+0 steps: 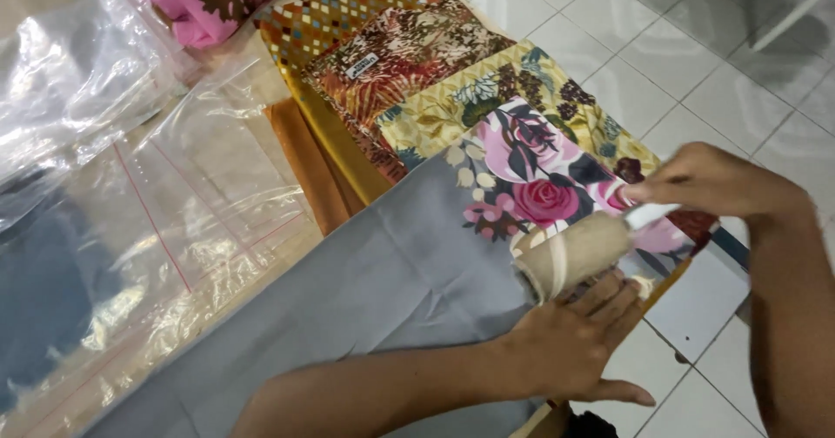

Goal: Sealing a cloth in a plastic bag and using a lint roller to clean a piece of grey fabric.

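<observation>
Many fabrics [487,99] over tiled floor [661,55].

two hands [565,347], one lint roller [574,254], six folded fabrics [409,273]

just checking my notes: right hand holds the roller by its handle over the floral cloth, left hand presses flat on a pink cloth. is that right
Not quite. In the head view the left hand presses flat on a grey cloth, not a pink one. The rest stands: the right hand holds the roller by its handle over the floral cloth.
</observation>
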